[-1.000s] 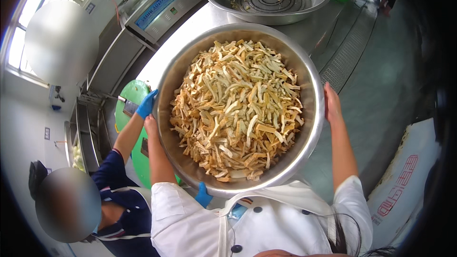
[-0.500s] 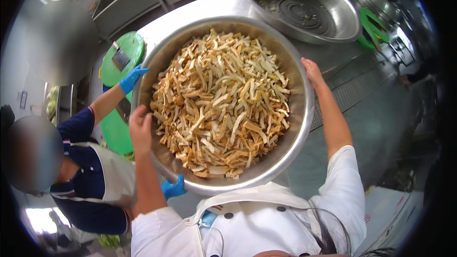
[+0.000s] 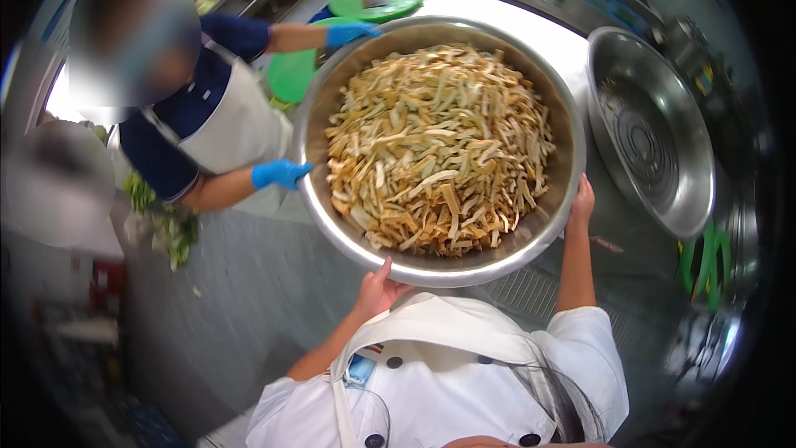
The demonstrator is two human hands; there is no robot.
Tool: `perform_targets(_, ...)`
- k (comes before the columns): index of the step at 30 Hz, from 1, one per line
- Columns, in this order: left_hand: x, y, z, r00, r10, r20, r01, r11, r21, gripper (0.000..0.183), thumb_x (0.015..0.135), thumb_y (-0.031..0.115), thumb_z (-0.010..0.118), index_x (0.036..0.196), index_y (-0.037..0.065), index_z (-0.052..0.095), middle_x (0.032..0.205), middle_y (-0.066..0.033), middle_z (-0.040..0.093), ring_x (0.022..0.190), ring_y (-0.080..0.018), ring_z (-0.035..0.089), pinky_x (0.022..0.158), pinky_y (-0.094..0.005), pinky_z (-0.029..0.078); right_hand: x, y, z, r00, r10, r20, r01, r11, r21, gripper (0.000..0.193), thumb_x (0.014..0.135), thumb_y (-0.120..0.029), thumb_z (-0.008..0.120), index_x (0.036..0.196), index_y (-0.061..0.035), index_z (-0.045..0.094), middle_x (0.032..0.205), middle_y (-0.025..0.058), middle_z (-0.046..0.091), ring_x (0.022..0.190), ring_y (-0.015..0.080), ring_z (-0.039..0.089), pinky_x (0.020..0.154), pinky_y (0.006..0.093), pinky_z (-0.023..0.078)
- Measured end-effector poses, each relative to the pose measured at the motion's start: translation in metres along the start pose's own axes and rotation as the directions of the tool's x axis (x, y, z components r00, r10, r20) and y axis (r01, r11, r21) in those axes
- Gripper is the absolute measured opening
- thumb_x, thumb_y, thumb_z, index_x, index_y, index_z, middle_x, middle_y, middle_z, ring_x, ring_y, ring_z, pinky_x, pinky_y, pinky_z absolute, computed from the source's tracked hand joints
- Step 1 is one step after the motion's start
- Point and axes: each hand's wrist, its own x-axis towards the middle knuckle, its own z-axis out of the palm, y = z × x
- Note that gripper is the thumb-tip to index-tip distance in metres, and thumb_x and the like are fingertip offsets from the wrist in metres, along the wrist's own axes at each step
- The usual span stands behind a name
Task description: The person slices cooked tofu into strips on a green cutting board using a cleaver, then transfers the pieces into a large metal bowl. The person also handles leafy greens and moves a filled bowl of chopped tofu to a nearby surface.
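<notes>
A large round steel basin (image 3: 310, 211) is heaped with pale and tan-brown food strips (image 3: 439, 149), possibly sliced tofu. My left hand (image 3: 381, 290) grips its near rim, the thumb on top and the other fingers underneath. At the right side, my right hand (image 3: 583, 203) holds the rim, its lower fingers partly hidden by the basin. Across on the left, a co-worker's blue-gloved hands hold the same basin: one glove (image 3: 352, 31) at the far-left rim, the other glove (image 3: 282, 173) at the left side.
A second steel basin (image 3: 705, 158), with scraps in the bottom, stands tilted at right. Green round lids (image 3: 398, 10) lie behind, a dark-and-white object on one. Leafy vegetables (image 3: 170, 228) are at the left. Below me runs a floor grate (image 3: 522, 294); a white table (image 3: 473, 4) stands beyond.
My left hand has gone from the basin's left side to its near rim and closed there. The view has swung left, and the co-worker now stands fully in it, still holding the basin.
</notes>
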Motion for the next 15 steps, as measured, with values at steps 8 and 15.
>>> perform_targets(8, 0.0, -0.067, 0.039, 0.766, 0.551, -0.33, -0.584, 0.812, 0.0, 0.015, 0.096, 0.02, 0.048, 0.087, 0.008, 0.047, 0.073, -0.0022, 0.053, 0.063, -0.0115, 0.057, 0.055, -0.0269, 0.054, -0.011, -0.032, 0.002, 0.985, 0.107, 0.137, -0.116, 0.992, 0.055, 0.034, 0.097, -0.024, 0.044, 0.116, 0.0024, 0.054, 0.11, 0.0124, 0.058, 0.097, 0.0232, 0.058, 0.086, 0.0338, 0.048)
perform_targets(15, 0.02, -0.078, 0.051, 0.613, 0.621, -0.489, -0.702, 0.712, 0.025, 0.016, 0.096, 0.02, 0.049, 0.084, 0.01, 0.047, 0.074, 0.0016, 0.05, 0.061, -0.0076, 0.047, 0.051, -0.0243, 0.042, -0.011, -0.042, -0.008, 0.92, 0.177, 0.35, -0.246, 0.955, 0.163, 0.039, 0.098, -0.025, 0.042, 0.124, 0.0037, 0.048, 0.119, 0.0124, 0.055, 0.107, 0.0245, 0.054, 0.095, 0.0361, 0.043)
